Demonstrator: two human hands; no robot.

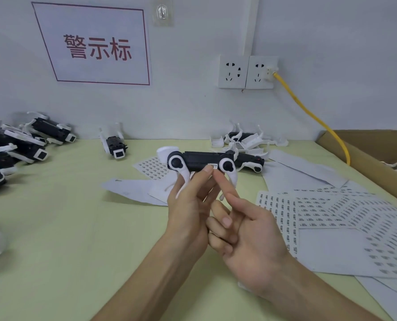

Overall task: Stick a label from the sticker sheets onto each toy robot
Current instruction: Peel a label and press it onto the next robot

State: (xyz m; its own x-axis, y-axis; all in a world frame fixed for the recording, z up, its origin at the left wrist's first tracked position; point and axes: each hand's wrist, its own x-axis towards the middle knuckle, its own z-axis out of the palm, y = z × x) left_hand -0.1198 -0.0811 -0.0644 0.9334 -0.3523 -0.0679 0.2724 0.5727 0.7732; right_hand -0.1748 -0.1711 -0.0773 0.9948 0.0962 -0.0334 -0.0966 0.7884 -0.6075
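I hold a black-and-white toy robot [200, 159] up above the table, lying on its side with its white legs pointing down. My left hand [188, 205] grips it from below, thumb against its black flank. A small white label [212, 166] sits on that flank beside the rear leg joint. My right hand [241, 230] is beside the left, its index fingertip touching the robot just under the label, the other fingers loosely curled. Sticker sheets [327, 216] with rows of small labels lie to the right.
A pile of toy robots [19, 144] lies at the far left, one alone [115, 144] by the wall, more [246, 144] behind the held one. Another sticker sheet [152, 167] and blank backing papers [135, 188] lie mid-table. A cardboard box [366, 154] and yellow cable [315, 117] are at right.
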